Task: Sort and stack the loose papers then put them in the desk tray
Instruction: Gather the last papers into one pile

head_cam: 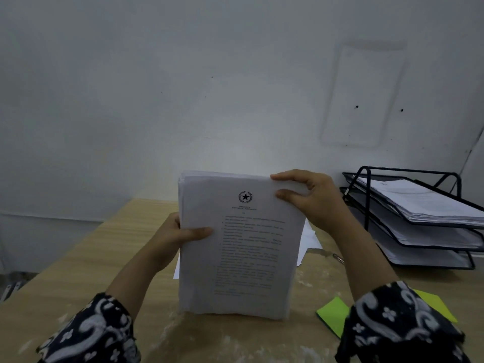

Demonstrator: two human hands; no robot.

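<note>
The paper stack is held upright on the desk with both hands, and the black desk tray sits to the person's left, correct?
Not quite. The head view shows the black desk tray on the person's right, by the wall. The rest holds: the paper stack stands upright on the desk, gripped by the left hand and right hand.

The left hand (180, 235) is curled around a paper stack's (235, 258) left edge; its top right corner is pinched by the right hand (311, 199).
</note>
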